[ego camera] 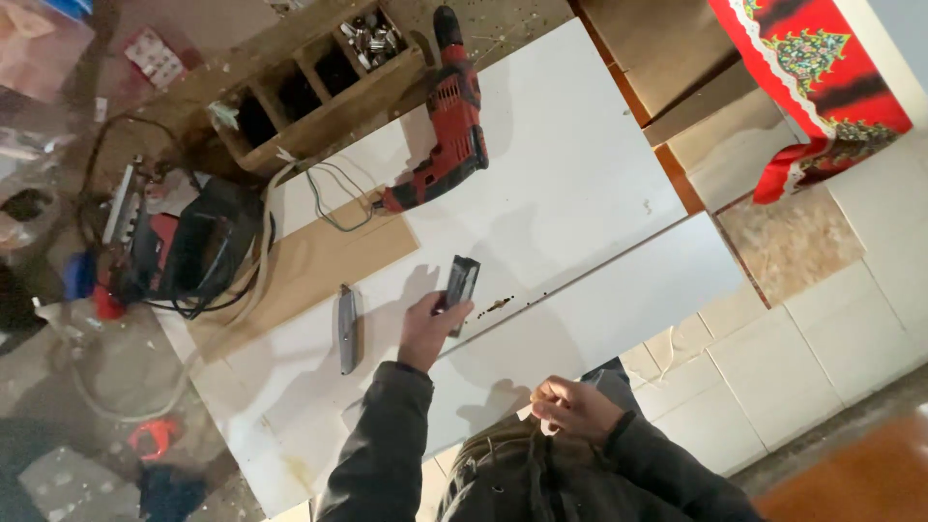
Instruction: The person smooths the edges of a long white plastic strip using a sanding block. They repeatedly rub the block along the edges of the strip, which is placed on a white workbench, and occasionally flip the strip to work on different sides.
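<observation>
Not much packaging here: a small white blister pack (155, 56) with red dots lies far left on the floor, and a crumpled pinkish plastic bag (34, 48) sits at the far-left corner. No screens or signs anywhere.

Two white boards (580, 184) lie edge to edge as a work surface, carrying a red cordless drill (447, 126), a grey utility knife (347, 329), a thin brown panel (309, 266) and — at the far corner — a wooden compartment box (319, 92).
</observation>
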